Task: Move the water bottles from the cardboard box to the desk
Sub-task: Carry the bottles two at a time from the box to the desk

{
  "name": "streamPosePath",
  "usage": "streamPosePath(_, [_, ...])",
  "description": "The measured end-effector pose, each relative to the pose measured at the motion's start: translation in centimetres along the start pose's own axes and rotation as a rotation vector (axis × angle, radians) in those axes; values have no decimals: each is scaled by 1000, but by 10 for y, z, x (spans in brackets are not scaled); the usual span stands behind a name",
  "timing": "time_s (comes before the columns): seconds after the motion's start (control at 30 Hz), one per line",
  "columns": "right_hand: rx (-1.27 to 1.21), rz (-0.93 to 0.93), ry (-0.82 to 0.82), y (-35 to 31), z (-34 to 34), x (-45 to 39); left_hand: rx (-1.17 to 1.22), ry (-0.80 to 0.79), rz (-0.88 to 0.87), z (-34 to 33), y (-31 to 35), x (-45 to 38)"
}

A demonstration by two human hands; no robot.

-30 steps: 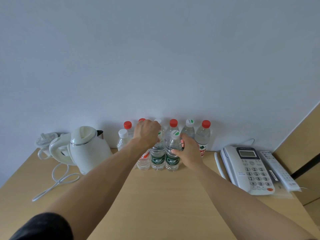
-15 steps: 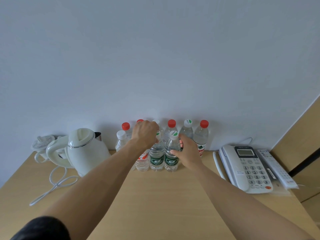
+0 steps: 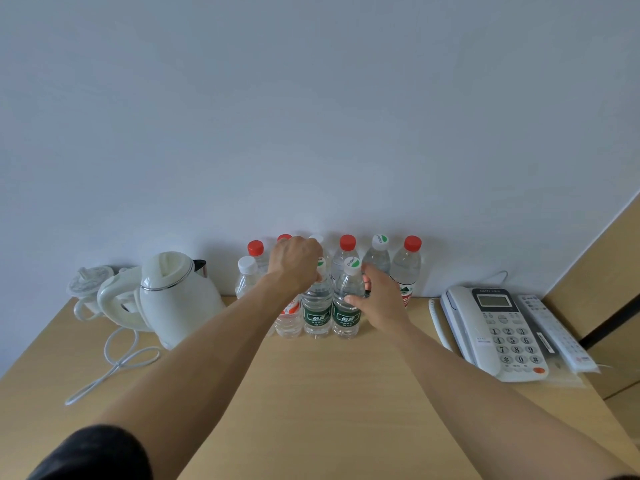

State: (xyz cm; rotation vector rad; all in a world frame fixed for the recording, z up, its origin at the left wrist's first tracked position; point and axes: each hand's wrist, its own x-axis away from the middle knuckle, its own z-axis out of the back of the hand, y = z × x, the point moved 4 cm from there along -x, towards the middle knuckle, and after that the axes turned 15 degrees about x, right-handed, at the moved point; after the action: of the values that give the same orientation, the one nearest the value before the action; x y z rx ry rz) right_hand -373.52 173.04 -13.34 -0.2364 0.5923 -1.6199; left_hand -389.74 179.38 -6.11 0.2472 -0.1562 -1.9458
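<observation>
Several clear water bottles stand upright in a cluster at the back of the wooden desk [image 3: 325, 403], against the wall. My left hand [image 3: 296, 265] is closed over the top of a front bottle with a red and white label [image 3: 288, 318]. My right hand [image 3: 377, 303] wraps the side of a front bottle with a green label [image 3: 344, 315], thumb on its front. Between them stands another green-label bottle [image 3: 317, 313]. Red-capped bottles [image 3: 408, 265] and white-capped ones [image 3: 246, 277] stand behind. No cardboard box is in view.
A white electric kettle [image 3: 176, 296] with its loose cord [image 3: 114, 362] sits at the left, with a small white lidded cup [image 3: 88, 282] behind it. At the right lie a white desk telephone [image 3: 495, 327] and a remote control [image 3: 554, 330], next to a wooden side panel [image 3: 609, 265].
Both hands stay on the same front bottles. The view has shifted slightly; the bottles have not visibly moved.
</observation>
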Motion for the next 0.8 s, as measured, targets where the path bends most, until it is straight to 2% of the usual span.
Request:
streamPosePath(0.3, [10, -7, -10, -3, 2, 1, -23, -15, -55, 4, 1, -1])
streamPosePath(0.67, [11, -28, -1, -5, 3, 5, -10, -37, -37, 4, 2, 2])
streamPosePath(0.8, [72, -56, -59, -5, 5, 8, -31, -58, -66, 5, 2, 4])
